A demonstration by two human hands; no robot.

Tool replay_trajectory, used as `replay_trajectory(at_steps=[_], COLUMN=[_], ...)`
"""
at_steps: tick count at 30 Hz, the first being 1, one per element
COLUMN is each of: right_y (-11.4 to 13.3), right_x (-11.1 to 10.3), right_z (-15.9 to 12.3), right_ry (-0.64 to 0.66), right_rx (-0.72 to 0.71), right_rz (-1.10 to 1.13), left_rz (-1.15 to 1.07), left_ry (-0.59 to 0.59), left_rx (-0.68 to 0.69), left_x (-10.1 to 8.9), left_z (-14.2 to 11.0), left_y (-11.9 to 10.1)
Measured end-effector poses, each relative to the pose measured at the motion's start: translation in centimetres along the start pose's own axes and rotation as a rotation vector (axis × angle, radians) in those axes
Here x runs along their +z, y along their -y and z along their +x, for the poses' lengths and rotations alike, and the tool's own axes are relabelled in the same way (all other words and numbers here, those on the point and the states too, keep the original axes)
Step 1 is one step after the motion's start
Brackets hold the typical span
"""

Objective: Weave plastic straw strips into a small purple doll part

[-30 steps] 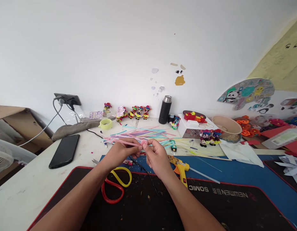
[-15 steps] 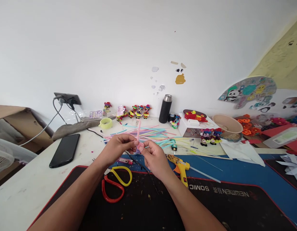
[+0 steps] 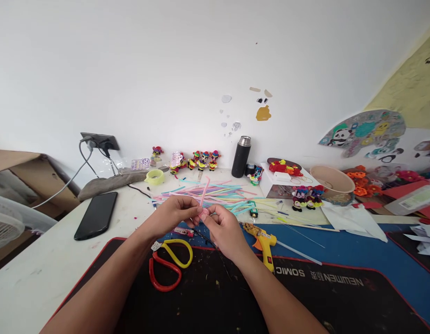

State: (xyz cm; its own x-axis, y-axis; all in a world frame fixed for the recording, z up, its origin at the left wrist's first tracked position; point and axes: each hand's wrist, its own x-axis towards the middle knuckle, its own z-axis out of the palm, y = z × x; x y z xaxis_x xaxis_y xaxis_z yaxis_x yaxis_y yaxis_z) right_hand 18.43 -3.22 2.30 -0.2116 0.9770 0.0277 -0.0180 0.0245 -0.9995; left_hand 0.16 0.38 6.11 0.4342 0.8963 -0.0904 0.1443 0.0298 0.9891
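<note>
Between my two hands is a pink pipe cleaner (image 3: 204, 191), its lower part coiled into a small round and its free end standing up with a bent tip. My left hand (image 3: 182, 211) pinches it at the left of the coil. From the right, the thumb and fingers of my right hand (image 3: 223, 227) close on the coil and partly hide it. Behind the hands lies a loose pile of pastel pipe cleaners (image 3: 221, 192). Below my left wrist are scissors (image 3: 166, 264) with one yellow and one red handle. A yellow glue gun (image 3: 265, 243) rests right of my right hand.
A black mat (image 3: 208, 297) covers the front. At left lies a phone (image 3: 96, 215); behind it is yellow tape (image 3: 155, 177). A black flask (image 3: 241, 157), several small figures (image 3: 203, 160), a white box (image 3: 279, 181) and a bowl (image 3: 333, 181) stand along the wall.
The upright end of the pink pipe cleaner now bends at its tip and leans slightly right. Both hands keep their pinch on the coil. The camera view has shifted slightly.
</note>
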Motion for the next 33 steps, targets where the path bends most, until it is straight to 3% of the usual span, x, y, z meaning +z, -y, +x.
replay_trajectory(at_steps=[10,16,23,33], right_y=[0.8,0.4,-0.8,-0.2], right_x=[-0.3,-0.6,-1.0,-0.5], right_z=[0.3,0.4,0.6,0.4], right_ry=[-0.111,-0.103,-0.044,-0.048], right_rx=[-0.014,-0.033,-0.062,-0.034], right_rz=[0.134,0.086,-0.045,0.007], left_rz=[-0.399,-0.286,-0.136,-0.088], left_ry=[-0.107,-0.099,-0.066,-0.101], left_rx=[-0.030,0.045,0.028,0.026], left_x=[2.7,2.4,1.5,1.8], left_z=[0.6,0.4,0.2,0.3], left_y=[1.3,1.2,0.7,0.5])
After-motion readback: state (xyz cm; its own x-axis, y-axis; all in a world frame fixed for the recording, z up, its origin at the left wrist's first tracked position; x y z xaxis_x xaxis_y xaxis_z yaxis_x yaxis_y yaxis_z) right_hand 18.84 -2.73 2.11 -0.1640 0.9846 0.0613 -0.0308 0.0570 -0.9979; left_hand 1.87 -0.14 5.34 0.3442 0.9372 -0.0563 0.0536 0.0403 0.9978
